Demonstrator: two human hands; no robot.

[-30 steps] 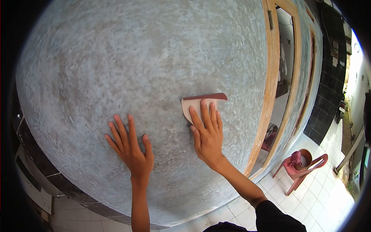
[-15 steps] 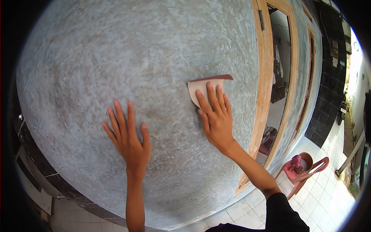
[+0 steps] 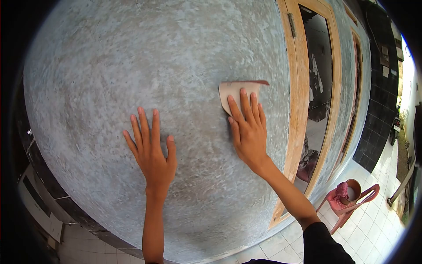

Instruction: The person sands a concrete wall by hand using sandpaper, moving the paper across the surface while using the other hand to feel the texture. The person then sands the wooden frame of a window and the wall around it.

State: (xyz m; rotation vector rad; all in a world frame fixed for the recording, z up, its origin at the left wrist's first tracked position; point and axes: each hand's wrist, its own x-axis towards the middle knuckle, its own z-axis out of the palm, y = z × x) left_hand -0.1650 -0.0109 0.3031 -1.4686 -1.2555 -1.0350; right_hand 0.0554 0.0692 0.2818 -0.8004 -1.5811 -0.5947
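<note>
My right hand (image 3: 252, 136) presses a sheet of sandpaper (image 3: 226, 90) flat against the grey plastered wall (image 3: 189, 57). Its fingers lie stretched over the pale backing, and the reddish-brown grit side shows where the top right corner curls up. Lower and to the left, my left hand (image 3: 154, 156) rests on the same wall with fingers spread and nothing in it. The grit face touching the wall is mostly hidden.
Right of the sandpaper stands a wooden frame (image 3: 299, 101) with a glass pane and a hinge. A pink plastic chair (image 3: 345, 209) on the white tiled floor (image 3: 281, 251) carries a round tub (image 3: 353, 189) and a pink cloth (image 3: 341, 191). Black tiles (image 3: 373, 110) cover a farther wall.
My right hand and the sandpaper have slid slightly up and right, closer to the wooden frame. The sheet's top edge curls less. My left hand stays spread on the wall as the view shifts a little.
</note>
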